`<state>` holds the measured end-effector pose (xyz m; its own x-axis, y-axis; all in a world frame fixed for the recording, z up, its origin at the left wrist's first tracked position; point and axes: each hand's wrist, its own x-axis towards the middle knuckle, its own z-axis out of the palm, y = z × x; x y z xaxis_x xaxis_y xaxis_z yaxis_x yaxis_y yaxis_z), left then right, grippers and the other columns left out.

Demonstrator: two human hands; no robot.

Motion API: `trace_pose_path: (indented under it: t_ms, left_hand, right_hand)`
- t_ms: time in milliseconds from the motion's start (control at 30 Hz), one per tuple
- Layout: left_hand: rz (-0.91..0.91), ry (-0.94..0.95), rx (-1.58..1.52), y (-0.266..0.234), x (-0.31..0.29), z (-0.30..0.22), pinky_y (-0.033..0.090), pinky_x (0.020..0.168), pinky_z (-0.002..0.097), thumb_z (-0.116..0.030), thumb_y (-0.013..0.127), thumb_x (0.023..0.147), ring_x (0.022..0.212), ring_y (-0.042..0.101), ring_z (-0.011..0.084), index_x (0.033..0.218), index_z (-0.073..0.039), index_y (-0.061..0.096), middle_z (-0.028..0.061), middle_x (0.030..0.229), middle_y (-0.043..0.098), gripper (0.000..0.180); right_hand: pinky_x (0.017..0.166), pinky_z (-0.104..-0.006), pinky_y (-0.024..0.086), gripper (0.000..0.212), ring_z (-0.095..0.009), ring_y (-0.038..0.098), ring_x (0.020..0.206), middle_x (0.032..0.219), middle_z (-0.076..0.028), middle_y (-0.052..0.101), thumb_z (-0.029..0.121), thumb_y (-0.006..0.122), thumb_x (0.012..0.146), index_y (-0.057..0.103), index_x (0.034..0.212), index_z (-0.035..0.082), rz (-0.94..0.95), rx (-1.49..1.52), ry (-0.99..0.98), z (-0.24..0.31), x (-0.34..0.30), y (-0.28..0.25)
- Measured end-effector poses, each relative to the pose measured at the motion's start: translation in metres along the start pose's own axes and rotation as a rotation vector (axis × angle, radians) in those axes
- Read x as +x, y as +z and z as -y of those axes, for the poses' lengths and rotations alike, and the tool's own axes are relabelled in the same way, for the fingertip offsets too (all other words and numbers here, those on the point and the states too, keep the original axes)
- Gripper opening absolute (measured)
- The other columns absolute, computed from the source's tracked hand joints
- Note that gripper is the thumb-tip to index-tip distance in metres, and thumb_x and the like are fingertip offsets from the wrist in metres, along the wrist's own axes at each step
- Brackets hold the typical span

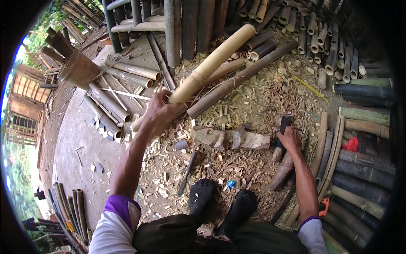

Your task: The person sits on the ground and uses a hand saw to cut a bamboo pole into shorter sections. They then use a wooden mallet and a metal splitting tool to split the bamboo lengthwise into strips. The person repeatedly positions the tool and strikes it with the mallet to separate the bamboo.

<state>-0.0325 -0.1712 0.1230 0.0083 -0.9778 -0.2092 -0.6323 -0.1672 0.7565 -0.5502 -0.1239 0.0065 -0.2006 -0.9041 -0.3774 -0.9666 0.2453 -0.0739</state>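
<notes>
My left hand (159, 111) is closed around the lower end of a pale, peeled bamboo pole (211, 65), which slants up to the far right. Off to the right, my right hand (291, 139) grips a dark, stubby object (286, 121) whose kind I cannot make out. Between the hands, a rough-cut wood block (232, 139) lies on the chip-strewn ground. A long brown bamboo pole (241, 80) rests on the ground behind it. Nearer to me lies a narrow dark-handled tool (189, 171), which looks like a chisel.
Cut bamboo (363, 171) is stacked along the right, with an orange-handled saw (324, 205) beside it. More short lengths (330, 46) fill the far right. A bucket (80, 67) stands far left. A yellow strip (311, 88) and a blue wrapper (231, 184) lie among the chips.
</notes>
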Motion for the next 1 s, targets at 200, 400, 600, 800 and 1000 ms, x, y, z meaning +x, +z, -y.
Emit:
trace_pose_path:
  t_ms: [200, 400, 600, 800, 1000]
  left_hand:
    - [0.489, -0.100, -0.780, 0.083, -0.068, -0.037, 0.056, 0.098, 0.0384, -0.016, 0.080, 0.072, 0.105, 0.066, 0.0241, 0.149, 0.001, 0.045, 0.0143, 0.118, 0.066, 0.087]
    - [0.816, -0.195, -1.218, 0.185, -0.119, -0.030, 0.051, 0.100, 0.0391, -0.009, 0.076, 0.081, 0.110, 0.061, 0.0224, 0.145, 0.001, 0.047, 0.0106, 0.118, 0.062, 0.071]
    - [0.946, -0.067, -0.395, 0.172, -0.128, 0.000, 0.049, 0.104, 0.0417, -0.032, 0.081, 0.086, 0.125, 0.059, 0.0257, 0.141, 0.000, 0.057, 0.0199, 0.132, 0.065, 0.068]
    - [-0.114, 0.318, 0.533, 0.146, -0.097, 0.013, 0.041, 0.106, 0.0533, -0.018, 0.087, 0.071, 0.132, 0.047, 0.0375, 0.143, -0.012, 0.048, 0.0174, 0.138, 0.052, 0.082]
    - [0.071, 0.351, 0.489, 0.178, -0.073, 0.020, 0.042, 0.102, 0.0525, -0.013, 0.087, 0.067, 0.130, 0.047, 0.0360, 0.140, -0.015, 0.052, 0.0154, 0.133, 0.054, 0.081]
  right_hand:
    - [0.104, -0.0512, 0.048, 0.058, -0.043, 0.059, 0.124, 0.129, -0.021, 0.065, 0.048, 0.065, 0.098, 0.059, 0.135, 0.004, -0.288, 0.221, 0.056, -0.011, -0.006, -0.010]
    - [0.098, -0.0407, 0.046, 0.067, -0.025, 0.062, 0.109, 0.119, -0.014, 0.068, 0.053, 0.071, 0.091, 0.063, 0.125, -0.004, 0.073, 1.153, -0.165, 0.088, -0.133, -0.031]
    - [0.096, -0.0340, 0.048, 0.048, -0.018, 0.063, 0.104, 0.109, -0.009, 0.068, 0.030, 0.077, 0.086, 0.063, 0.120, -0.001, 0.353, 1.553, -0.210, 0.111, -0.174, 0.031]
    - [0.080, -0.0370, 0.059, 0.048, -0.021, 0.069, 0.090, 0.104, -0.013, 0.068, 0.018, 0.083, 0.085, 0.058, 0.121, -0.003, 0.194, 1.417, -0.189, 0.129, -0.169, 0.061]
    - [0.081, -0.0437, 0.057, 0.076, -0.034, 0.070, 0.092, 0.101, -0.024, 0.068, 0.045, 0.087, 0.078, 0.054, 0.122, -0.009, 0.015, 0.909, -0.129, 0.132, -0.152, 0.101]
